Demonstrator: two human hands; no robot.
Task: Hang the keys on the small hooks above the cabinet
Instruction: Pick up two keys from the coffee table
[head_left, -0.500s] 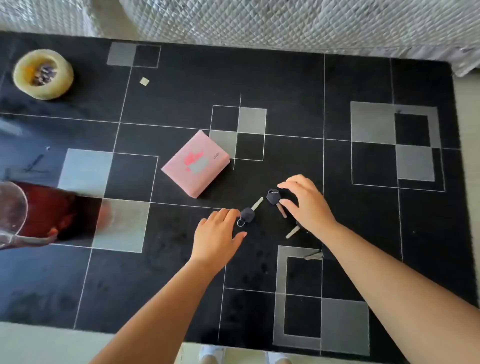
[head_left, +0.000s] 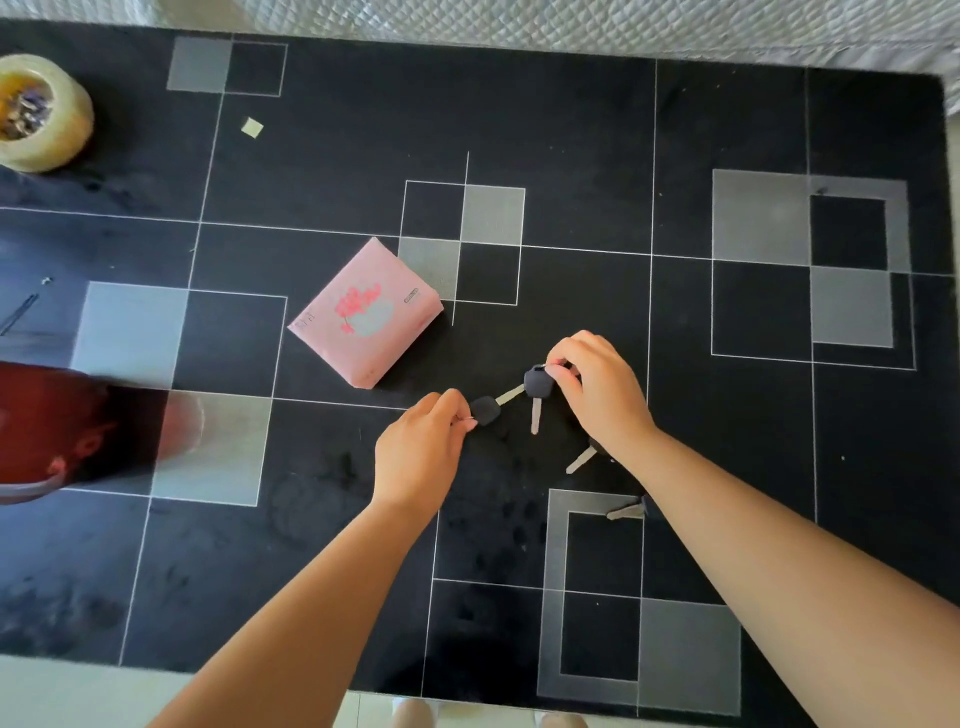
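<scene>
Black plastic caps the heads of the keys lying on the dark table. The left key points its metal blade up and to the right; the left hand has its fingers pinched on the small ring at the key's head. Just beside it, the middle key hangs blade-down from the right hand, whose fingers are closed on the top of its head. Whether this key's tip touches the table I cannot tell. A third key shows its blade from under the right wrist, its head mostly hidden. A fourth key lies nearer the person, partly covered by the right forearm.

Up and to the left of the keys sits a pink tissue pack, well clear of both hands. At the far left corner stands a roll of tape with small bits inside its core. A red, blurred object sits at the left edge. A small pale square scrap lies near the tape. A quilted white fabric borders the far edge of the table.
</scene>
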